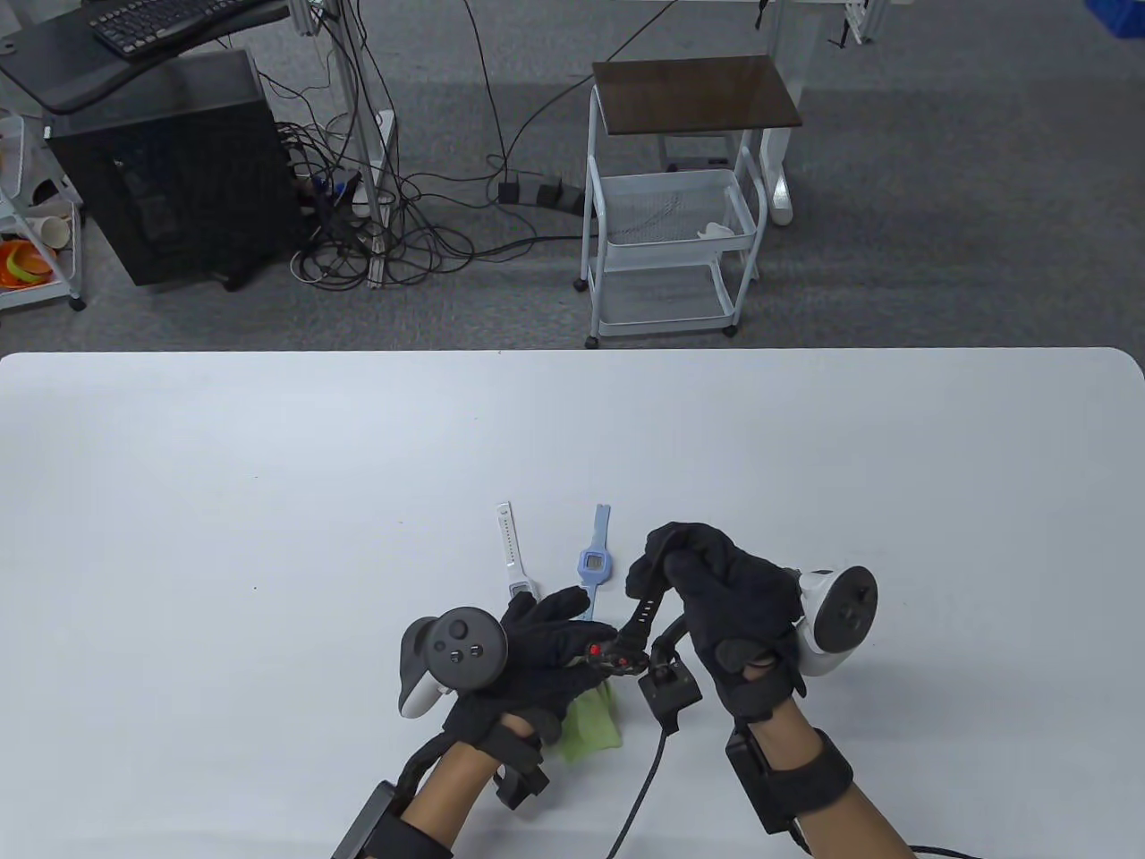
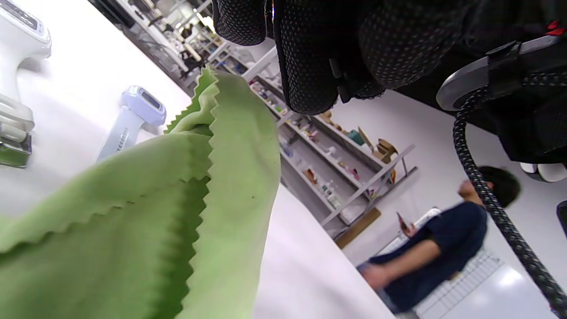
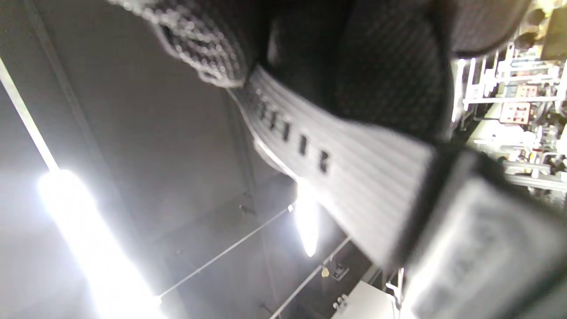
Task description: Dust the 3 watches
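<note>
Black watch (image 1: 642,617) was gripped by the right hand (image 1: 725,608); green cloth (image 1: 592,725) was pinched under the left hand (image 1: 546,649), with wide bare table (image 1: 268,492) beyond.

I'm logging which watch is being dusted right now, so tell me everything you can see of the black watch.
The black watch is lifted off the white table, between both gloved hands. The right hand grips its upper strap; the right wrist view shows that strap ribbed, with a row of buckle holes. The left hand touches its lower end near the case, holding a green cloth. Its face can't be made out.
</note>
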`<state>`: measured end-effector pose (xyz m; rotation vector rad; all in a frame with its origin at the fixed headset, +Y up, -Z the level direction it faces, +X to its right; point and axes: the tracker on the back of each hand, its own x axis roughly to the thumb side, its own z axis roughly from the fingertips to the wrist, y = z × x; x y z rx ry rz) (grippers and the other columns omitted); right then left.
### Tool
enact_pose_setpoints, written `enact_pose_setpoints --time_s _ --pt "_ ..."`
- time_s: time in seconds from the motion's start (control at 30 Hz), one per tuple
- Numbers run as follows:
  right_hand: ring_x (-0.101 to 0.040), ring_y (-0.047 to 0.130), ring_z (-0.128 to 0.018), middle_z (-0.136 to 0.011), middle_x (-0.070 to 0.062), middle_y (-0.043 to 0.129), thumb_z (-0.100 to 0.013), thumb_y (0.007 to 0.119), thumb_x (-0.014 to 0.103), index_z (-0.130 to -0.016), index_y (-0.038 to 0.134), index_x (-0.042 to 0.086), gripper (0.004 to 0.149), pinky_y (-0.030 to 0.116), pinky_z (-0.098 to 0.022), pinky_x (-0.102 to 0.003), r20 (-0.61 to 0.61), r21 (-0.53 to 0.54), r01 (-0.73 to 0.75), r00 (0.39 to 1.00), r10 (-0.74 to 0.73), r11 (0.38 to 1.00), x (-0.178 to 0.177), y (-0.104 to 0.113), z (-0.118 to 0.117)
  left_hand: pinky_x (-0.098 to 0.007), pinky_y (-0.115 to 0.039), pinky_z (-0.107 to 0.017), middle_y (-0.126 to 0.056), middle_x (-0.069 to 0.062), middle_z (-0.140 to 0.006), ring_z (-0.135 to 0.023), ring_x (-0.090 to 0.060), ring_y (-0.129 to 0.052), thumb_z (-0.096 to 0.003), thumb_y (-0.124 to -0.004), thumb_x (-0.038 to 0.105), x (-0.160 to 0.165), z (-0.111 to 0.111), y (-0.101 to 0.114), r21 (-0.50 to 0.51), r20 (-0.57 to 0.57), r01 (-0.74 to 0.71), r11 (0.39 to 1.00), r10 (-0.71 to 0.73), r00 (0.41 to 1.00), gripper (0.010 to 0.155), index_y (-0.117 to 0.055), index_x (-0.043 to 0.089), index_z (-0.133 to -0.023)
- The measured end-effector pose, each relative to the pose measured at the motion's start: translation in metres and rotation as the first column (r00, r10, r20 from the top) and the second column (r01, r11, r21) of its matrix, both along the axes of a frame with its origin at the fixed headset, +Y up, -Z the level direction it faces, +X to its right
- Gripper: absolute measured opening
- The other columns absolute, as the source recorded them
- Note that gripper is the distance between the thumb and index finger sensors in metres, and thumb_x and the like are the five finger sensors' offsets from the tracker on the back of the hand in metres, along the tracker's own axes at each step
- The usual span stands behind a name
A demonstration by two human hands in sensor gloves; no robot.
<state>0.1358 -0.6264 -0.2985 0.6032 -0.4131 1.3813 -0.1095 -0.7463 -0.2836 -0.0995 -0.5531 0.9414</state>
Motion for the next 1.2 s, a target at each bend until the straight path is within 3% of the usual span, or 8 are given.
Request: enact_pose_setpoints --time_s 0.3,0.63,0.87,1.0,1.07,1.2 --pt "-0.027 0.105 -0.045 -0.059 -0.006 0.105 -0.041 0.081 0.036 -0.074 0.083 0.017 0.038 0.067 -0.054 -0.06 0.152 0.074 0.132 0.978 -0.142 0.989 0.03 0.001 -0.005 -0.069 -0.032 -0.077 -0.09 0.011 -0.093 -0.112 -0.028 -0.06 -0.0525 -0.078 0.051 -0.013 0.001 0.007 -0.026 -0.024 -0.145 0.989 0.144 0.989 0.04 -0.082 0.033 -0.087" --pt "-0.028 0.101 -0.049 -0.063 -0.007 0.101 -0.039 0.085 0.031 -0.079 0.078 0.016 0.043 0.063 -0.056 -0.061 0.287 0.04 0.183 0.94 -0.187 0.982 0.052 -0.009 -0.009 -0.069 -0.038 -0.076 -0.088 0.008 -0.092 -0.109 -0.029 -0.064 -0.0537 -0.077 0.051 -0.04 0.001 0.019 -0.026 -0.101 -0.385 0.923 0.381 0.919 0.04 -0.08 0.03 -0.087" --pt "-0.029 0.099 -0.047 -0.062 -0.007 0.099 -0.037 0.086 0.03 -0.083 0.073 0.01 0.052 0.062 -0.054 -0.062 0.332 -0.043 -0.018 0.943 0.031 0.999 0.059 -0.028 -0.013 -0.064 -0.048 -0.077 -0.088 0.006 -0.09 -0.104 -0.029 -0.073 -0.0544 -0.077 0.053 -0.067 -0.004 0.029 0.006 -0.233 -0.598 0.801 0.583 0.779 0.041 -0.079 0.028 -0.086" --pt "-0.028 0.099 -0.044 -0.06 -0.007 0.099 -0.036 0.086 0.031 -0.083 0.075 0.009 0.053 0.061 -0.053 -0.063 0.249 -0.141 -0.21 0.938 0.24 0.968 0.056 -0.052 -0.011 -0.062 -0.052 -0.077 -0.09 0.007 -0.088 -0.101 -0.025 -0.079 -0.0543 -0.078 0.053 -0.073 -0.011 0.043 0.036 -0.268 -0.714 0.699 0.696 0.667 0.04 -0.08 0.028 -0.085" --pt "-0.028 0.099 -0.043 -0.058 -0.008 0.101 -0.036 0.087 0.031 -0.081 0.078 0.009 0.052 0.061 -0.053 -0.064 0.165 -0.195 -0.293 0.931 0.326 0.936 0.051 -0.065 -0.009 -0.061 -0.054 -0.076 -0.091 0.006 -0.088 -0.099 -0.024 -0.081 -0.0541 -0.078 0.054 -0.073 -0.017 0.057 0.061 -0.268 -0.7 0.712 0.687 0.676 0.04 -0.081 0.028 -0.085" --pt "-0.028 0.101 -0.04 -0.056 -0.008 0.103 -0.035 0.087 0.032 -0.079 0.083 0.009 0.05 0.061 -0.052 -0.066 0.02 -0.237 -0.404 0.907 0.42 0.884 0.032 -0.094 0.001 -0.058 -0.061 -0.075 -0.093 0.007 -0.085 -0.094 -0.021 -0.088 -0.0541 -0.078 0.054 -0.063 -0.026 0.087 0.132 -0.228 -0.606 0.785 0.619 0.752 0.04 -0.081 0.028 -0.085"
